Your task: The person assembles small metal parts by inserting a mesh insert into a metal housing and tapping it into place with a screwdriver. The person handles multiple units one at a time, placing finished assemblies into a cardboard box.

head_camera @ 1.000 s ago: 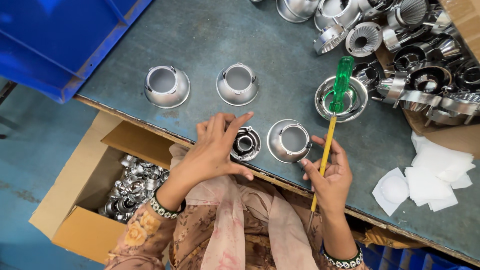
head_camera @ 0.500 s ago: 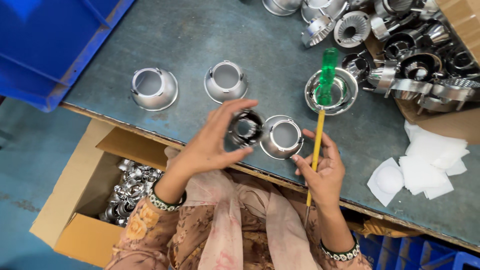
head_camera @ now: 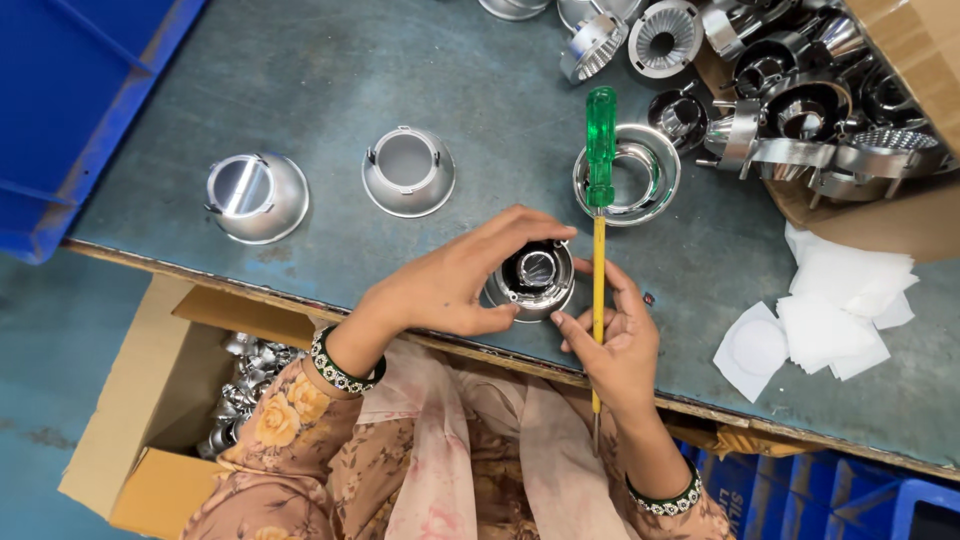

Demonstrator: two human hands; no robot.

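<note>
My left hand curls around a round silver metal housing with a dark inner part, held near the table's front edge. My right hand touches the same housing from the right with its fingertips. It also grips a screwdriver with a yellow shaft and green handle, the handle pointing away from me. The screwdriver's metal tip sticks out below my right wrist.
Two silver bell-shaped reflector cups stand on the grey table. A shiny metal ring lies behind the screwdriver. A pile of metal parts fills the back right. White paper squares lie right. A cardboard box with metal parts sits below left.
My left hand has lifted the small dark-centred part and set it onto the silver cup by my right hand. Both hands now close around the joined housing.
</note>
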